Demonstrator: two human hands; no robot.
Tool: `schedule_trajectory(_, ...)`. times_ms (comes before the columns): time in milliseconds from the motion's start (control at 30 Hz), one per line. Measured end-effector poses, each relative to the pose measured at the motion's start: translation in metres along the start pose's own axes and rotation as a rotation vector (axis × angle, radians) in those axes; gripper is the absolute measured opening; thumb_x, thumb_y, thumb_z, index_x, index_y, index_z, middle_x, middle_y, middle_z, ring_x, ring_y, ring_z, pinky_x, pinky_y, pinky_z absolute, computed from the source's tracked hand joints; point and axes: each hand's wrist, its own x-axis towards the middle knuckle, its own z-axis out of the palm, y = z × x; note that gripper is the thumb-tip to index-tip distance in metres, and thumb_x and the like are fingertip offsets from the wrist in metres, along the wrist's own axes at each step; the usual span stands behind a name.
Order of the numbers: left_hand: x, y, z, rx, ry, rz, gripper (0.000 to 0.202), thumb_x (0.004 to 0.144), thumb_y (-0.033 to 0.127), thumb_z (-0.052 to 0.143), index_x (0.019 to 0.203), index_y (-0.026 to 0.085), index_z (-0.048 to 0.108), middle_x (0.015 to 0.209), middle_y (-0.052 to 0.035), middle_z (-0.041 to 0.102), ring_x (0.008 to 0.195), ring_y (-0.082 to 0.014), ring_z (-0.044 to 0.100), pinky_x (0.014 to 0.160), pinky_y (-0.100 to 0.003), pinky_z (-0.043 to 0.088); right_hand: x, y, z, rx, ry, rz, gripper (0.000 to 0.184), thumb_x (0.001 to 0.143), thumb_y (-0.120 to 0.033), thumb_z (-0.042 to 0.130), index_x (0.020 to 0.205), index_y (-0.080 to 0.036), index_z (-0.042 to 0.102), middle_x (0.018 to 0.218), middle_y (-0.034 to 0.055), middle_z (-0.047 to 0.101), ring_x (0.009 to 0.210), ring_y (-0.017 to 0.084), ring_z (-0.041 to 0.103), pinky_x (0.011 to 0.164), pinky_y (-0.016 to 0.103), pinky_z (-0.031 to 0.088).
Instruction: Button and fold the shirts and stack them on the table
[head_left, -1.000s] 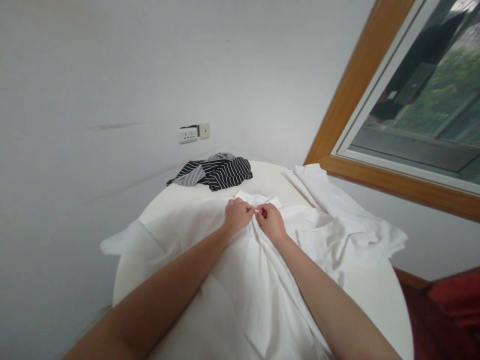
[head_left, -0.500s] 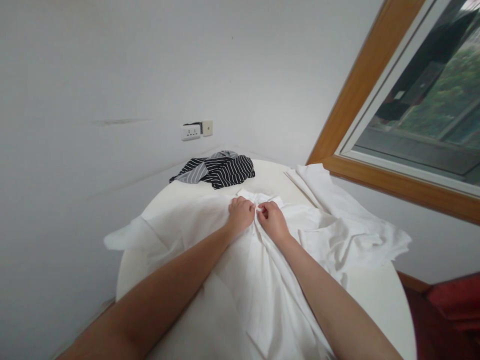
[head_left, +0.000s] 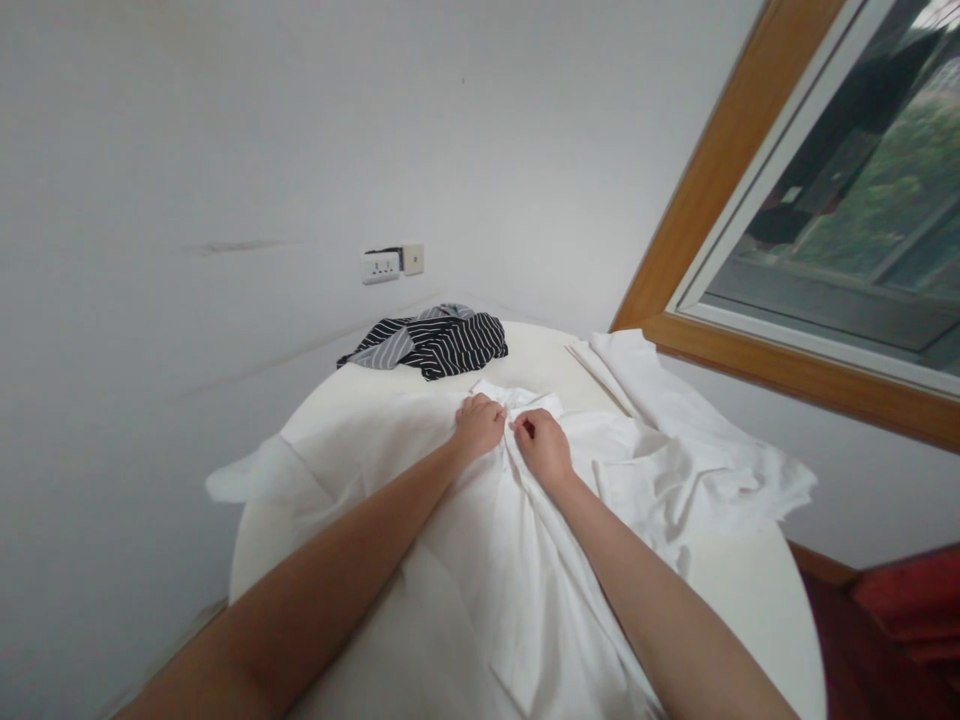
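Note:
A white shirt (head_left: 465, 560) is spread over a round white table, its collar end away from me and its front edges meeting in folds down the middle. Near the collar, my left hand (head_left: 480, 424) rests on the cloth with thumb and fingers closed on the front edge. Just to its right, my right hand (head_left: 543, 446) has its fingers curled in and the fingertips pinched at the opposite edge. A small gap lies between the two hands. Any button under the fingertips is too small to make out.
Black-and-white striped cloth (head_left: 450, 342) lies bunched at the table's (head_left: 536, 352) far edge. More white fabric (head_left: 697, 440) spreads over the right side. Behind stand a wall with a socket (head_left: 380, 267) and a wood-framed window (head_left: 651, 290). Red fabric (head_left: 911, 605) shows at lower right.
My right hand has come slightly toward me, its fingertips lower on the shirt's edge. The left hand holds nearly the same spot. The view has shifted a little.

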Motion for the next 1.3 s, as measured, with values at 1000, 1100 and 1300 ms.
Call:
schedule_trajectory(1000,0.010,-0.021,0.005,-0.215,0.117,0.327,0.016,0.078,0.025,0.058,0.085,0.020,0.071,0.092,-0.0035,0.067,0.097,-0.0186,0.058,0.095,-0.034,0.040,0.003,0.006,-0.008,-0.007,-0.052,-0.024,0.022,0.090,-0.029,0.044,0.083,-0.017,0.061,0.078,0.0036,0.062,0.071,0.015,0.055,0.066,0.024,0.037)
schedule_trajectory(1100,0.007,-0.021,0.002,-0.213,0.131,0.439,0.016,0.080,0.022,0.057,0.088,0.020,0.070,0.093,-0.0040,0.066,0.098,-0.0184,0.057,0.094,-0.034,0.039,0.002,0.005,-0.009,-0.091,-0.056,-0.014,0.021,0.091,-0.030,0.045,0.082,-0.018,0.061,0.080,0.0038,0.063,0.072,0.015,0.055,0.065,0.024,0.036)
schedule_trajectory(1300,0.005,-0.019,0.001,-0.210,0.136,0.458,0.015,0.080,0.019,0.056,0.088,0.020,0.069,0.094,-0.0050,0.064,0.098,-0.0189,0.056,0.093,-0.034,0.040,0.000,0.001,-0.009,-0.299,-0.084,-0.034,0.023,0.095,-0.030,0.040,0.088,-0.021,0.060,0.083,0.0050,0.066,0.070,0.017,0.058,0.059,0.026,0.029)
